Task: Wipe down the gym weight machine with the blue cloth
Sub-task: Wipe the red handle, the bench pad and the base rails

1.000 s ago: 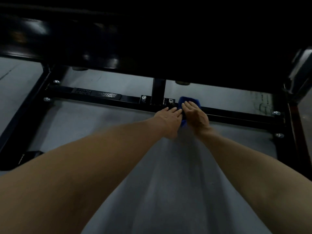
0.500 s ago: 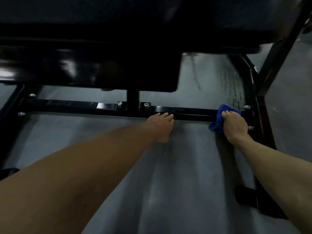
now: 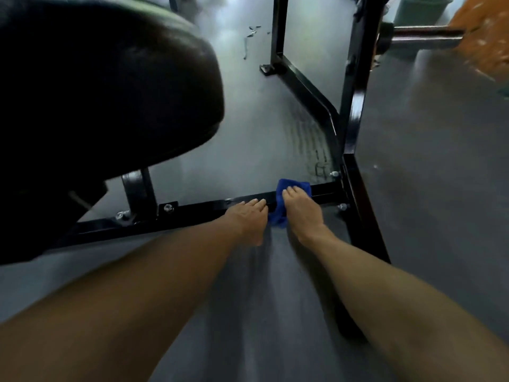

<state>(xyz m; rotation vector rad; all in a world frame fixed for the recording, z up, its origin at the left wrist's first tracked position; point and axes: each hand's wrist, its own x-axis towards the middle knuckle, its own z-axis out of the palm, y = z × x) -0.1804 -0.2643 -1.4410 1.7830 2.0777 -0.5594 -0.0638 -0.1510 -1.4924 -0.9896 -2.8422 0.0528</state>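
Note:
The machine's low black crossbar (image 3: 198,210) runs across the grey floor, bolted to a side rail (image 3: 360,205) on the right. A blue cloth (image 3: 296,186) is draped over the bar near its right end. My right hand (image 3: 301,210) presses flat on the cloth with straight fingers. My left hand (image 3: 248,217) rests on the bare bar just left of the cloth, fingers straight, almost touching the right hand. The cloth's lower edge hangs between the two hands.
A large black padded seat (image 3: 104,86) overhangs the bar's left part on a short post (image 3: 137,188). A black upright (image 3: 355,86) rises at the right corner. A steel bar (image 3: 424,37) and a blurred orange object (image 3: 484,42) are at top right. Grey floor (image 3: 440,188) surrounds the frame.
My right hand slid the cloth right along the bar to the corner, then back left beside my left hand. The left hand stayed on the bar. The view swung up and right.

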